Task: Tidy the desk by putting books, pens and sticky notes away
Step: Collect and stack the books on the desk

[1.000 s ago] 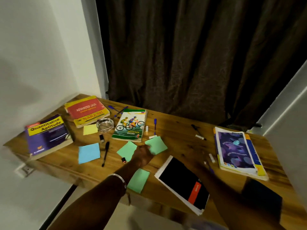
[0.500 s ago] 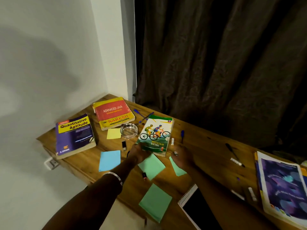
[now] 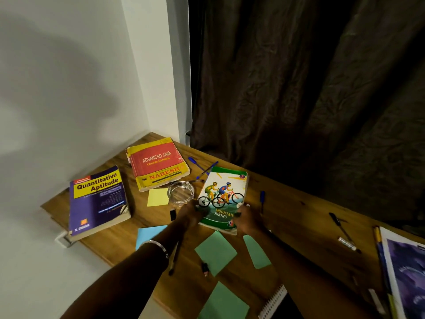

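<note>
Dim light falls on the wooden desk under a dark curtain. Both hands meet the Mountain Biking book at its near end: left hand and right hand seem to grip its corners, though blur hides the fingers. It looks thin, floppy and light; supporting both edges seems wise. A notebook is cut off below.

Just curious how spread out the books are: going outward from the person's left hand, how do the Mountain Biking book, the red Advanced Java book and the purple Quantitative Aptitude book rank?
From the left hand:
1. Green-and-white Mountain Biking book, at the hand, right hand on its other edge.
2. Red-and-yellow Advanced Java book, behind, toward the wall corner.
3. Purple Quantitative Aptitude book, far left, at the desk edge.
</note>
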A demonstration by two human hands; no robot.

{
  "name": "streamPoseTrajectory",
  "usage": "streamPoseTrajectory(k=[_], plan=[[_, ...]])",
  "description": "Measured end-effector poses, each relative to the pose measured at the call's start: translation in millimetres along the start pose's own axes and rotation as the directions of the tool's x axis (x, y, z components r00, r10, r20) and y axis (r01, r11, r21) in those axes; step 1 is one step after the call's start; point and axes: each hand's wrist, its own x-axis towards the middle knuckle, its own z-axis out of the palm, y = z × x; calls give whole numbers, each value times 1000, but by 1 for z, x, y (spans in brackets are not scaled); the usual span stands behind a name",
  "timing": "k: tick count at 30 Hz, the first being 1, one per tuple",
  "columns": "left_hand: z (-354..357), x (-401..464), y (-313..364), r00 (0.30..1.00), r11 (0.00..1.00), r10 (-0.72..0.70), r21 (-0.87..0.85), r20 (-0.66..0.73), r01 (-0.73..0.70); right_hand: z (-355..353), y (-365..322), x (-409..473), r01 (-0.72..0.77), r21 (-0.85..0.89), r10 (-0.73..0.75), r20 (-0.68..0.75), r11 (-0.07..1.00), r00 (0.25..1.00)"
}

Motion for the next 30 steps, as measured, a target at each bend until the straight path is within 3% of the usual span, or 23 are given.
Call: streamPoseTrajectory(k=[3, 7, 16, 19, 26, 30], plan=[[-4, 5, 7, 1000, 1000, 4, 16, -29, -4, 2, -3, 5, -67, 108, 71, -27, 992, 997], [-11, 7, 12, 997, 994, -71, -83, -35, 68, 5, -4, 13, -137, 189, 141, -8, 972, 990], [-8, -13, 36, 987, 917, -40, -386, 156, 98, 14, 17, 23, -170, 361, 182, 2, 917, 983], [-15, -19, 46, 984, 891, -26, -443, 175, 102, 2, 6, 6, -185, 503, 211, 5, 844, 977], [-24, -38, 59, 983, 836, -24, -535, 182, 120, -23, -14, -29, -248, 799, 218, 150, 548, 964], [-29, -52, 62, 973, 835, 18, -538, 230, 112, -34, -17, -38, -146, 837, 187, 53, 527, 981]])
